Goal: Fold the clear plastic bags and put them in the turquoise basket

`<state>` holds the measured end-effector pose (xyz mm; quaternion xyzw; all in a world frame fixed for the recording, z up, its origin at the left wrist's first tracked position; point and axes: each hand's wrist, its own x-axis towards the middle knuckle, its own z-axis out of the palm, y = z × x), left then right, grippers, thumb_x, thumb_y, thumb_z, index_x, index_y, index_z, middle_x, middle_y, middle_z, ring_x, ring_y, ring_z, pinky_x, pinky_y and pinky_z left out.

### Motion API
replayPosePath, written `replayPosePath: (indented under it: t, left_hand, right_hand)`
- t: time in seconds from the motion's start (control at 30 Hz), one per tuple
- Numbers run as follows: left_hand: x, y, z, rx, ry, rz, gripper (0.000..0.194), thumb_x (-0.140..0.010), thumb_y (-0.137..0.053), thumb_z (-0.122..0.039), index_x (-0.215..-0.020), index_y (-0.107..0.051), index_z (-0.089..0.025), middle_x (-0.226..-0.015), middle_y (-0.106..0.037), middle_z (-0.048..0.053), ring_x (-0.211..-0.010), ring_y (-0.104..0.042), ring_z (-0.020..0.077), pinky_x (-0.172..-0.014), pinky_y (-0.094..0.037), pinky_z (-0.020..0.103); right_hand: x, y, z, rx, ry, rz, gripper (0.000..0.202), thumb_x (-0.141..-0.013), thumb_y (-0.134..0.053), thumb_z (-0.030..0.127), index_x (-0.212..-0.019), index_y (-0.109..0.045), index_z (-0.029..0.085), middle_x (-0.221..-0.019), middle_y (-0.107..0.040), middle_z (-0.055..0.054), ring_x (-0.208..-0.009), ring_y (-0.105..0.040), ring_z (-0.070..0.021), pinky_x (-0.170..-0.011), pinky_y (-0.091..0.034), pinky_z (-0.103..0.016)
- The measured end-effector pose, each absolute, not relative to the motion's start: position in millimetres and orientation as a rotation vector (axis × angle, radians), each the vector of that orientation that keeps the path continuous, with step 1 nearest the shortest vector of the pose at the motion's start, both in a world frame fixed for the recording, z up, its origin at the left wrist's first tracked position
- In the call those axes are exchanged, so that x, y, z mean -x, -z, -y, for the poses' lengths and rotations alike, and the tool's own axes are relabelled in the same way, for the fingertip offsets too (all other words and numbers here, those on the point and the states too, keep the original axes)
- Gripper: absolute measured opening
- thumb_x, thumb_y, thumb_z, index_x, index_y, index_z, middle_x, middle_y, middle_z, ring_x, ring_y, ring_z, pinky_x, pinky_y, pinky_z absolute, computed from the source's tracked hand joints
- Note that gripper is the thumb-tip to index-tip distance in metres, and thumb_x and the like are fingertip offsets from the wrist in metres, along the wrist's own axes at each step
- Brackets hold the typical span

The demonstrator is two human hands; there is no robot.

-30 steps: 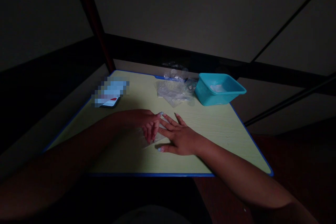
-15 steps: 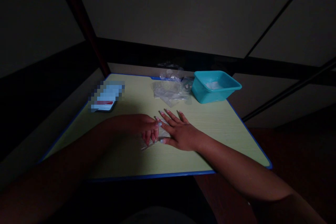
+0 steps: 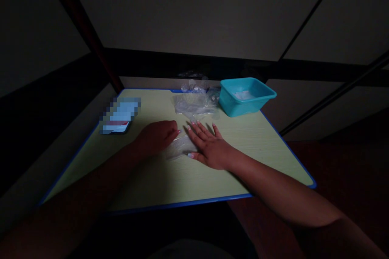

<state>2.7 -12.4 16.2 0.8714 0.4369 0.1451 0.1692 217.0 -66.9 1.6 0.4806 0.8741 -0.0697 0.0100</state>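
Observation:
A thin, clear plastic glove (image 3: 182, 146) lies folded flat on the pale table, its outline hard to make out in the dim light. My right hand (image 3: 209, 145) is spread palm down over its right part, fingers apart and pressed to the tabletop. At the glove's upper left edge, my left hand (image 3: 161, 135) is closed, fingers curled under and thumb against them, seemingly pinching that edge. The curled fingertips are mostly hidden. Just beyond my hands sits a loose pile of clear plastic gloves (image 3: 196, 103), some with finger shapes sticking up.
A turquoise plastic basket (image 3: 234, 103) with something white inside stands at the back right. On the left lies a phone (image 3: 120, 115) with its screen lit, partly blurred out. The table (image 3: 243, 162) has a blue rim, with panelled walls close behind and to the left.
My left hand has moved up and away from the glove's lower left part, its fingers now curled in. My right hand stays flat. The view has shifted slightly.

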Motion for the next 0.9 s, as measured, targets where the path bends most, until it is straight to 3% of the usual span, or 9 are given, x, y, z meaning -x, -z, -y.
replayPosePath:
  t: [0.23,0.43,0.57,0.7,0.9]
  left_hand:
    - [2,-9,12,-2.706,-0.162,-1.072,0.029,-0.087,-0.050,-0.044,-0.072,-0.043,-0.020,-0.071,-0.049,0.000,-0.064,-0.043,0.0160,-0.058,-0.028,0.028]
    - [-2,-15,17,-2.760,-0.126,-0.905,0.030,-0.079,-0.061,-0.045,-0.072,-0.045,-0.019,-0.077,-0.050,0.001,-0.068,-0.046,0.0167,-0.059,-0.031,0.028]
    - [-6,-13,21,-2.819,-0.119,-0.841,0.029,-0.079,-0.062,-0.042,-0.072,-0.046,-0.019,-0.080,-0.050,0.003,-0.071,-0.046,0.0180,-0.061,-0.033,0.029]
    - [-6,-9,22,-2.802,-0.106,-0.805,0.023,-0.082,-0.059,-0.036,-0.074,-0.045,-0.019,-0.078,-0.050,0.002,-0.070,-0.046,0.0175,-0.060,-0.032,0.029]
    - [-7,-12,26,-2.777,-0.066,-0.785,0.019,-0.081,-0.057,-0.031,-0.074,-0.044,-0.020,-0.079,-0.052,0.002,-0.071,-0.048,0.0176,-0.062,-0.033,0.029]
  right_hand:
    - [-217,-3,75,-1.248,0.334,-2.877,0.078,-0.094,-0.040,0.058,-0.153,-0.014,0.016,-0.158,-0.007,-0.016,-0.147,-0.004,-0.0306,-0.112,-0.005,-0.063]
    - [-223,-13,65,-1.336,0.163,-2.969,0.051,-0.094,-0.048,0.030,-0.142,-0.041,0.013,-0.148,-0.041,-0.016,-0.136,-0.037,-0.0281,-0.112,-0.022,-0.055]
    - [-226,-16,59,-1.303,0.128,-3.075,0.036,-0.087,-0.060,0.028,-0.119,-0.061,0.010,-0.124,-0.059,-0.017,-0.113,-0.053,-0.0279,-0.100,-0.038,-0.045]
    - [-226,-15,58,-1.242,0.153,-3.153,0.022,-0.083,-0.064,0.027,-0.099,-0.064,0.012,-0.101,-0.061,-0.013,-0.096,-0.052,-0.0245,-0.083,-0.042,-0.037]
    - [-225,-13,56,-1.197,0.138,-3.162,0.017,-0.083,-0.065,0.027,-0.094,-0.064,0.014,-0.094,-0.059,-0.010,-0.090,-0.047,-0.0234,-0.076,-0.035,-0.033]
